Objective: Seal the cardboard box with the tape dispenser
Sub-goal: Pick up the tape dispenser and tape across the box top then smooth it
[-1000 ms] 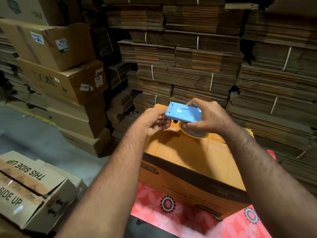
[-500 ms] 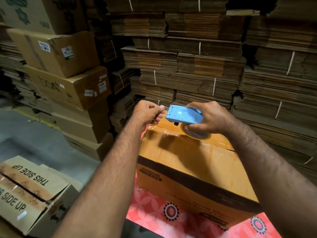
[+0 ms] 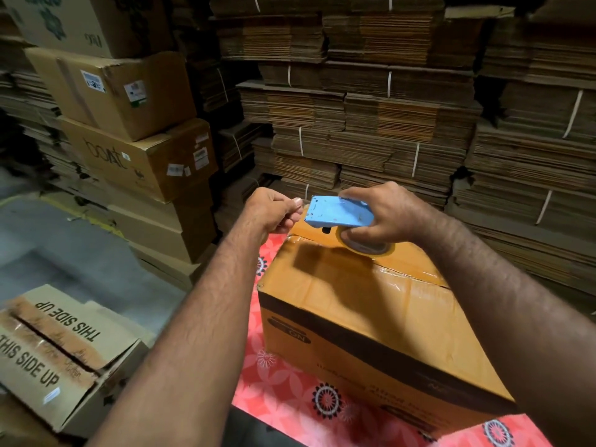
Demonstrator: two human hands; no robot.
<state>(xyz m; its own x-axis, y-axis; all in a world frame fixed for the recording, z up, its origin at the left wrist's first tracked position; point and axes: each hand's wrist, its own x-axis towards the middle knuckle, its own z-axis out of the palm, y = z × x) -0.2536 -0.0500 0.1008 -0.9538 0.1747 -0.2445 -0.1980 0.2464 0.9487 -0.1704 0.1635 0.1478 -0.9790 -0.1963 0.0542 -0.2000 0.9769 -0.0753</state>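
An orange-brown cardboard box (image 3: 348, 304) stands before me on a red patterned cloth, glossy tape across its top. My right hand (image 3: 380, 214) grips a blue tape dispenser (image 3: 335, 214) with a tape roll (image 3: 371, 248) just above the box's far top edge. My left hand (image 3: 274, 209) is beside the dispenser's front end, fingers curled and thumb pressed to forefinger as if pinching the tape's end; the tape itself is too thin to make out.
The red floral cloth (image 3: 290, 398) lies under the box. A torn box marked THIS SIDE UP (image 3: 61, 346) sits at lower left. Stacked cartons (image 3: 135, 156) rise at left, and bundled flat cardboard (image 3: 371, 124) fills the back and right.
The left hand has pulled a little away from the dispenser's front toward the left. The right hand and dispenser stay at the box's far edge; the view has shifted slightly.
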